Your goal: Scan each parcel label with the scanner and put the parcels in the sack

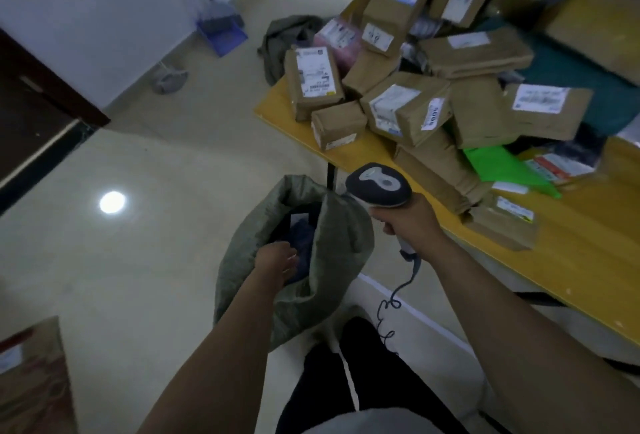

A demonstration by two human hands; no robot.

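Where the parcels are piling up: a yellow tabletop [588, 243] is running along the right side of the head view, carrying a loose heap of brown parcels [408, 104], most of them showing white labels. A green packet [498, 166] is lying at the near edge of the heap.
Floor: the pale floor [156, 156] is catching a round glare of light. A blue dustpan [223, 35] is leaning by the far wall, and a brown carton [31, 381] is sitting in the lower left corner.
Sack: a grey-green woven sack [343, 236] is standing on the floor just beside the tabletop's leg and in front of the person's legs. Its mouth is gaping open, and a dark parcel [303, 229] bearing a white label is lying inside.
Left hand: the left hand [277, 258] is reaching into the sack's mouth, with its fingers against the dark parcel. Whether it is gripping the parcel or only touching it cannot be told.
Right hand: the right hand [407, 222] is gripping the scanner's handle with its fingers wrapped round it, between the sack and the tabletop's edge.
Scanner: the scanner [377, 185], dark-headed with a grey top panel, is hovering just above the sack's right rim.
Cable: a coiled grey cable [391, 309] is hanging from the handle's base, trailing down beside the person's dark trousers.
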